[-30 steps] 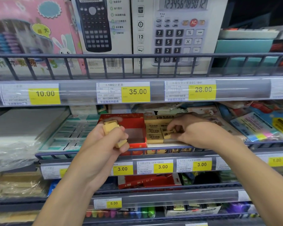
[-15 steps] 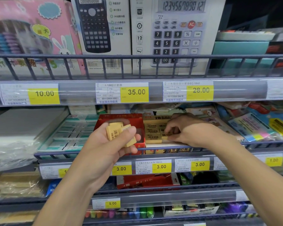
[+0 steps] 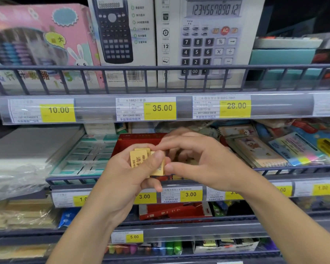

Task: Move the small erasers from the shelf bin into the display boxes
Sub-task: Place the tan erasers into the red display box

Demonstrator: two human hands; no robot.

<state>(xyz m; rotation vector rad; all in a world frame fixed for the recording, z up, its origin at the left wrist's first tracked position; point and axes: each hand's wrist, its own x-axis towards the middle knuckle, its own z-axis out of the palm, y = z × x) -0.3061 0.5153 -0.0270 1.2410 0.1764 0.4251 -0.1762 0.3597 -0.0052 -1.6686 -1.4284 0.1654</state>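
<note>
Left hand [image 3: 128, 172] grips stack of yellow erasers [image 3: 141, 161], thumb across front. Right hand [image 3: 200, 164] beside it, fingertips curled toward stack; contact unclear. Red display box [image 3: 133, 141] just behind hands, partly hidden. Calculator boxes [image 3: 208, 35] on shelf above.

Two bare forearms rise from the near edge of the scene — no sleeves, watch, bracelet or glove on either. The left hand [image 3: 133, 168] and the right hand [image 3: 202, 164] wear no rings — the nails are short and unpainted, as far as the blur allows.
</note>
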